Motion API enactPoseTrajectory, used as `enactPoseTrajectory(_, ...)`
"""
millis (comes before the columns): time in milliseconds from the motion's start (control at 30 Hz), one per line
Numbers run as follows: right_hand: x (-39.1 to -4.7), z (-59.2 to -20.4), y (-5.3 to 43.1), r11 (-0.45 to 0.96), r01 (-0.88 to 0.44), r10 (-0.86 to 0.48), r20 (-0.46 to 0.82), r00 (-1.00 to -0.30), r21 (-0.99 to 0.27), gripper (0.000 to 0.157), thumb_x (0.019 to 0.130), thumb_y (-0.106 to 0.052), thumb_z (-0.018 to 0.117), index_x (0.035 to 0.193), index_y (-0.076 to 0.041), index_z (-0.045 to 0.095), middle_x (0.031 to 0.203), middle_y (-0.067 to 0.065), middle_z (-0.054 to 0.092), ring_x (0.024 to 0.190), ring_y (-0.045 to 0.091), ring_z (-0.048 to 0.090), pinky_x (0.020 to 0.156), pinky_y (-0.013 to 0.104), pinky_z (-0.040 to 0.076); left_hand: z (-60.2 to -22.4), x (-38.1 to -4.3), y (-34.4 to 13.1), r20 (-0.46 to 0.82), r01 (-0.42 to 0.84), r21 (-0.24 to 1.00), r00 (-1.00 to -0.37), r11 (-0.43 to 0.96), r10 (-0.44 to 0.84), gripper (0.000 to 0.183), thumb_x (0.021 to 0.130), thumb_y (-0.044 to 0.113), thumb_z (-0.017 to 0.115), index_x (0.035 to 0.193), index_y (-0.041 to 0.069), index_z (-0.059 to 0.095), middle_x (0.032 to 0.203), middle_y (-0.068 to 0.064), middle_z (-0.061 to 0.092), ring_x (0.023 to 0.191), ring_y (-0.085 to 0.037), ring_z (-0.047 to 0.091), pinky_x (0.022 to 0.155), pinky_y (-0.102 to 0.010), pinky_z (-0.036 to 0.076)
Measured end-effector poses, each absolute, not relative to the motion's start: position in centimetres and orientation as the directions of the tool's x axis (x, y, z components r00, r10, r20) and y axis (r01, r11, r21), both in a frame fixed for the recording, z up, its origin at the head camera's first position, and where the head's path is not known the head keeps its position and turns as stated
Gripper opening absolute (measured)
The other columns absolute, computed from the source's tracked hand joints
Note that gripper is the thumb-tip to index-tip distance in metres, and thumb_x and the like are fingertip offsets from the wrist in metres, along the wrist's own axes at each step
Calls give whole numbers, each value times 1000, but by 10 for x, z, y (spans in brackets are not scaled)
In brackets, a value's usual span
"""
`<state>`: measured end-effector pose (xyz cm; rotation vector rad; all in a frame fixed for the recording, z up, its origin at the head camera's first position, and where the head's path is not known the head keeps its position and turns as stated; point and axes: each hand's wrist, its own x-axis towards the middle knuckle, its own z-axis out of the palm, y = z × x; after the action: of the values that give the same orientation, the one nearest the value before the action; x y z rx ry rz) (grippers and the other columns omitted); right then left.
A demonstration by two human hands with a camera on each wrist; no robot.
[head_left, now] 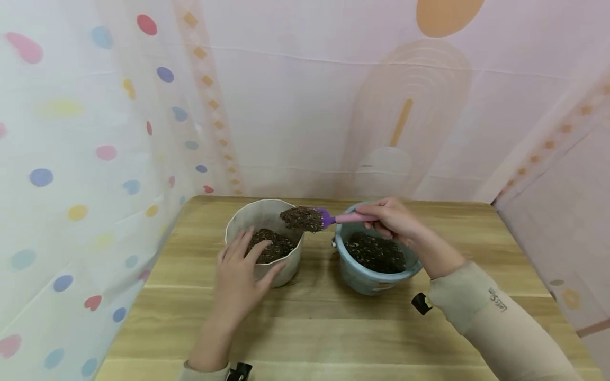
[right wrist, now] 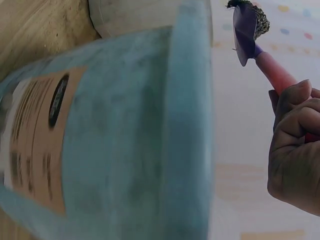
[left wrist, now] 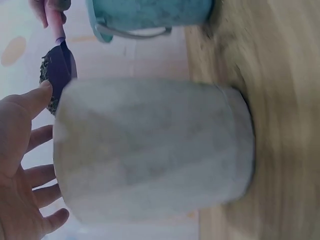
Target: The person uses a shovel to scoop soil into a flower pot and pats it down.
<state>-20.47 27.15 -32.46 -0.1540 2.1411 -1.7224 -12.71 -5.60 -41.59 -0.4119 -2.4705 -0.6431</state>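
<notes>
My right hand (head_left: 393,219) grips the pink handle of a small trowel (head_left: 352,217) between the two pots, above their rims. Its purple blade, heaped with dark soil (head_left: 303,218), reaches over the right side of the white pot (head_left: 281,272). Inside that pot lies more brown soil (head_left: 274,246). My left hand (head_left: 240,275) is at the white pot's near-left rim, fingers spread and relaxed, fingertips over the opening. The left wrist view shows its thumb close to the blade (left wrist: 61,70). Below my right hand stands a blue bucket (head_left: 364,280) with darker soil (head_left: 376,253) in it.
Both containers stand on a wooden table (head_left: 333,338) toward its back edge. A patterned cloth (head_left: 295,116) hangs behind the table, and a dotted one (head_left: 95,196) hangs at the left. The bucket's metal handle (left wrist: 132,34) hangs down its side.
</notes>
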Motion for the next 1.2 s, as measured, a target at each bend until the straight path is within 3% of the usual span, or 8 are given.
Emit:
enactPoseTrajectory(400, -217, -339, 236, 276, 125, -330, -216, -919, -953, 32, 100, -24, 64, 94, 4, 76, 61, 3, 65, 36, 6, 28, 39, 23, 25, -430, -121, -70, 544, 335, 429, -837, 839, 57, 43, 80, 37, 85, 103, 4, 71, 146, -30, 49, 135, -49, 45, 107, -64, 34)
enactPoseTrajectory(533, -222, -338, 215, 371, 73, -280, -186, -942, -926, 32, 98, -24, 66, 83, 4, 74, 60, 3, 66, 37, 7, 27, 39, 24, 25, -431, -122, -68, 532, 325, 451, -846, 831, 42, 41, 81, 36, 85, 102, 4, 71, 147, -32, 46, 136, -49, 44, 109, -64, 33)
enactPoseTrajectory(667, -228, -338, 192, 486, 20, -254, -163, -953, -874, 36, 97, -28, 67, 73, -2, 73, 71, -1, 75, 38, 8, 25, 40, 24, 24, -430, -123, -67, 523, 319, 463, -852, 827, 35, 41, 81, 36, 85, 101, 4, 71, 147, -33, 45, 137, -50, 43, 111, -64, 32)
enactPoseTrajectory(767, -231, -341, 178, 584, -46, -254, -129, -958, -810, 33, 99, -31, 64, 80, -8, 80, 71, -2, 75, 39, 8, 27, 40, 24, 25, -431, -123, -66, 513, 316, 468, -858, 825, 38, 41, 81, 36, 85, 100, 3, 71, 147, -34, 45, 137, -51, 43, 112, -63, 31)
enactPoseTrajectory(900, -231, -349, 166, 662, -183, -306, -40, -951, -727, 27, 101, -28, 63, 101, -8, 81, 73, -2, 75, 40, 8, 30, 41, 23, 27, -432, -122, -65, 502, 309, 471, -864, 826, 37, 41, 81, 36, 85, 99, 2, 71, 147, -34, 44, 136, -51, 43, 113, -62, 31)
enactPoseTrajectory(1000, -229, -354, 162, 687, -400, -433, 100, -896, -606, 23, 100, -23, 65, 104, -6, 79, 76, 0, 76, 41, 7, 37, 43, 23, 33, -432, -122, -66, 505, 311, 474, -862, 824, 34, 40, 81, 36, 86, 99, 3, 71, 148, -33, 43, 136, -51, 43, 113, -61, 31)
enactPoseTrajectory(1100, -224, -354, 162, 689, -619, -569, 247, -784, -376, 16, 99, -20, 68, 93, -6, 74, 76, 5, 75, 48, 11, 54, 50, 27, 47, -431, -122, -66, 514, 317, 477, -857, 819, 32, 41, 80, 36, 86, 99, 3, 71, 147, -34, 43, 137, -51, 43, 113, -61, 31)
enactPoseTrajectory(1200, -221, -350, 169, 647, -734, -648, 358, -672, -207, 15, 96, -15, 71, 83, -9, 67, 79, 7, 74, 60, 18, 66, 57, 33, 54, -429, -123, -67, 498, 305, 479, -866, 823, 30, 46, 82, 41, 84, 104, 2, 71, 149, -33, 42, 138, -50, 41, 114, -61, 30)
